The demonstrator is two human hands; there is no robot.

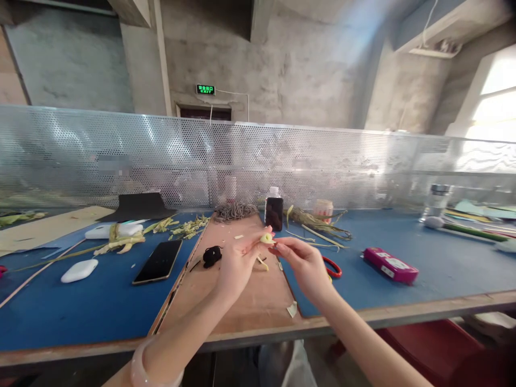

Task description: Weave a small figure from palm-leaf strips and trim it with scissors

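A small pale yellow-green rolled strip (pixel 266 238), resembling dried leaf or husk, is held up over the bare wooden middle of the table. My left hand (pixel 236 269) pinches it from the left, a pale bangle on that wrist. From the other side my right hand (pixel 304 266) has thumb and fingers closed on its lower right edge. Beneath my hands a thin pale strip (pixel 263 263) lies on the wood. A black bundle of cord (pixel 212 257) sits left of my left hand. Red scissor handles (pixel 334 267) show partly behind my right hand.
A dark-labelled bottle (pixel 274 209) stands beyond my hands, beside grey coiled cord (pixel 236 212) and dried stalks (pixel 322 223). Leftward lie a phone (pixel 158 262) and a white case (pixel 79 270). A magenta pack (pixel 390 265) is rightward. A perforated metal screen (pixel 258 156) closes off the back.
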